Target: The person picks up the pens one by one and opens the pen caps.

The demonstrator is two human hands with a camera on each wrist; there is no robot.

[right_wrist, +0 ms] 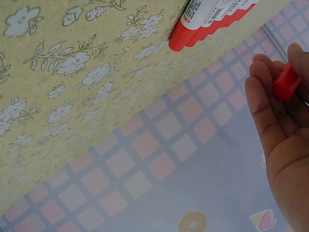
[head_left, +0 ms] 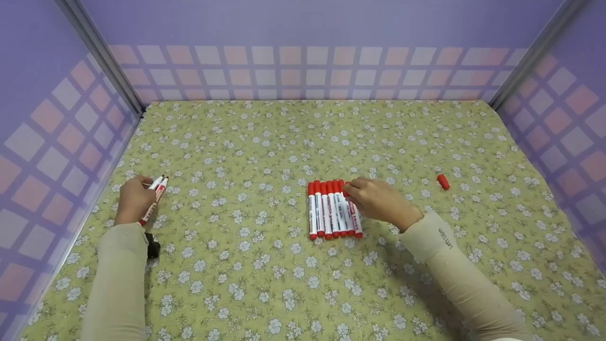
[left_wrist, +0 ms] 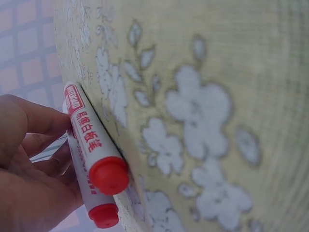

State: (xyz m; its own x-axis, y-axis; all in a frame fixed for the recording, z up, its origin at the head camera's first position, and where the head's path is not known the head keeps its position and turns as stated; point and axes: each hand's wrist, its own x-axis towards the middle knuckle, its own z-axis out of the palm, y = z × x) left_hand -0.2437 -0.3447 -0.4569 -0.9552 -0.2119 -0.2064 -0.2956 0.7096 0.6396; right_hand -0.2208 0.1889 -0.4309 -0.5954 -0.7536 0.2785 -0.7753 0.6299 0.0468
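At the left of the cloth, my left hand (head_left: 133, 199) holds two white whiteboard markers (head_left: 158, 192) side by side. Their far ends show bare tips without caps. In the left wrist view, fingertips press against the nearer marker (left_wrist: 87, 130), and both red end plugs face the camera. My right hand (head_left: 381, 199) is over the right end of a row of capped markers (head_left: 327, 213). A red marker cap (right_wrist: 287, 83) is pinched between its thumb and fingers, apart from the row in the right wrist view. The row's markers lie parallel, red caps pointing away from me.
A loose red cap (head_left: 443, 182) lies on the flowered cloth (head_left: 246, 284) to the right. Checked purple walls (head_left: 303, 42) enclose the table at the back and both sides. A small black object (head_left: 152, 247) sits by the left wrist.
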